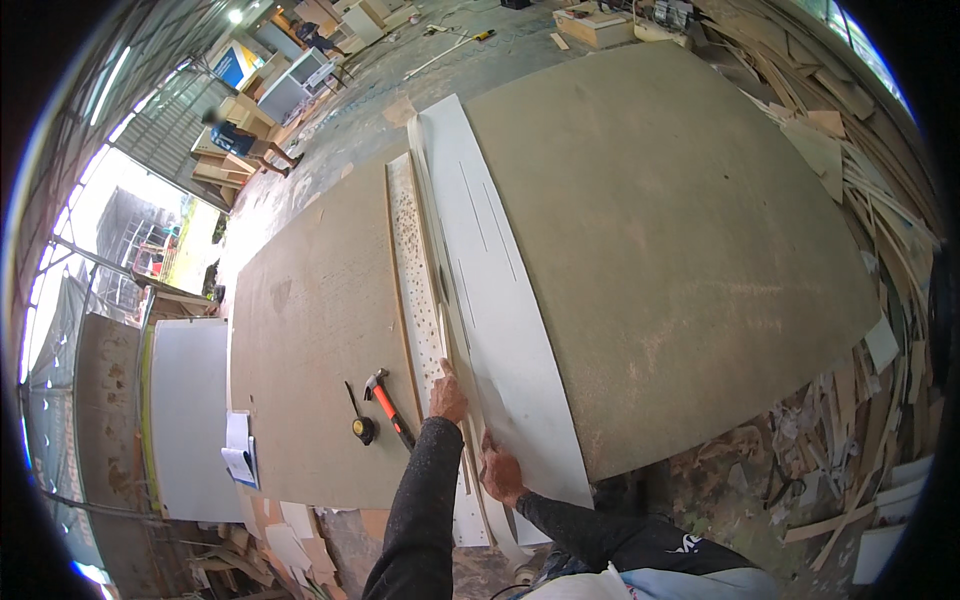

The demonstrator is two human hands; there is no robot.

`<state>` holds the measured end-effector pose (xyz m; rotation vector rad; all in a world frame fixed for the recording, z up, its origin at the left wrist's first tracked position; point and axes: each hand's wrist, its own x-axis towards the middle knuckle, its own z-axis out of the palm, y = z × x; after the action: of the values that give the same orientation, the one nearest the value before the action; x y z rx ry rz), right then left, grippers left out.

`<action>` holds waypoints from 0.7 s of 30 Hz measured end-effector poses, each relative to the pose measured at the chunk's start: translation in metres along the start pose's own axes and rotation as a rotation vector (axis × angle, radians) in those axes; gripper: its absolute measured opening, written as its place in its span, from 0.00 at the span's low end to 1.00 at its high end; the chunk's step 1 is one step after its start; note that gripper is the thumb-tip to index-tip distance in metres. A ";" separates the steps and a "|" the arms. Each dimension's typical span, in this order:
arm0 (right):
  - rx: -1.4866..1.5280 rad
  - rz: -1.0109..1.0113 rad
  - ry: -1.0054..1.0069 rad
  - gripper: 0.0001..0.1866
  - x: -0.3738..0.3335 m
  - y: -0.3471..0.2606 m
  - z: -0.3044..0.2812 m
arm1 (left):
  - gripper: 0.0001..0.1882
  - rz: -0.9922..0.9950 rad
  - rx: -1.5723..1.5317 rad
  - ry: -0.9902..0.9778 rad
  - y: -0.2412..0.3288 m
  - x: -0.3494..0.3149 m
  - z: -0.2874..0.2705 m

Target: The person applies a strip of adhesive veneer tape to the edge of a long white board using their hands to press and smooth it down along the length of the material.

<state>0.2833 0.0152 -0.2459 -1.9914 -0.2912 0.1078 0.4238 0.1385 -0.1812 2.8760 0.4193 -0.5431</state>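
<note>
A long white panel [478, 230] with several thin dark slits lies across a large brown sheet. Along its left edge runs a pale narrow strip [417, 150], whose near end curls down by my body. My left hand [448, 397] is closed at this strip, with its index finger pointing away from me. Nearer to me, my right hand [502, 473] is closed at the panel's left edge; what its fingers hold is hidden. Left of the strip lies a white board with dark spots [406, 225], edged by a thin brown strip [395, 270].
Left of my hands lie a claw hammer [389, 405] with an orange-black handle, a tape measure [363, 430], a thin dark tool [351, 398] and a notebook [239, 452]. Wood offcuts [850, 180] are heaped at the right. A co-worker [240, 140] bends at the far left.
</note>
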 end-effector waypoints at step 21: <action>0.043 0.044 -0.079 0.33 0.002 -0.019 -0.002 | 0.39 0.038 0.013 0.090 -0.039 0.006 0.017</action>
<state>0.2825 0.0217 -0.2281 -1.9537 -0.2935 0.2193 0.4111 0.1724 -0.2043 2.9223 0.3747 -0.4130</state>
